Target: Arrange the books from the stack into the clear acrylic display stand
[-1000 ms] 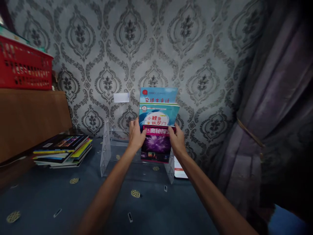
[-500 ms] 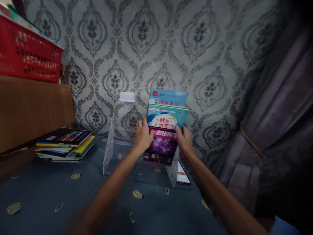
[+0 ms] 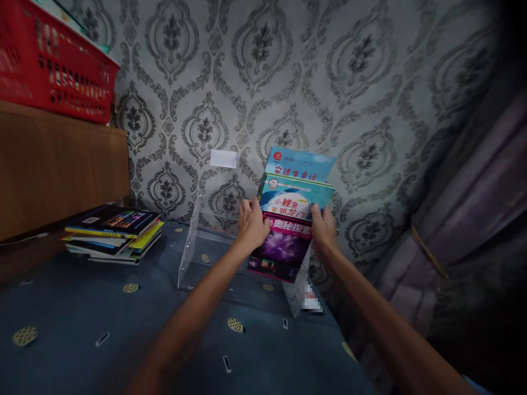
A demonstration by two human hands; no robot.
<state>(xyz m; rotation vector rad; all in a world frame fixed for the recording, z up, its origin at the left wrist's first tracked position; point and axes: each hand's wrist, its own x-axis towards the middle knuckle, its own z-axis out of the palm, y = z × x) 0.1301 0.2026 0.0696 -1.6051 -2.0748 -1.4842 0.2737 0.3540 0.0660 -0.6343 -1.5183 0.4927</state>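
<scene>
in the head view, right of centre, my left hand (image 3: pixel 253 224) and right hand (image 3: pixel 324 227), partly closed, grip the purple book (image 3: pixel 284 247) by opposite edges, probably for steadiness at the clear rack (image 3: pixel 188 249); the teal book (image 3: pixel 304 192) and blue book (image 3: pixel 304 162) rise behind, titles showing.

My arms (image 3: pixel 197 304) stretched forward, angled inward; left hand (image 3: pixel 253 225) and right hand (image 3: pixel 325 229) level, both gripping, thumbs (image 3: pixel 267 224) nearest me.

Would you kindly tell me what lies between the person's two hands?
In the head view, the purple book lies between the left hand and right hand, with a teal book behind it.
</scene>
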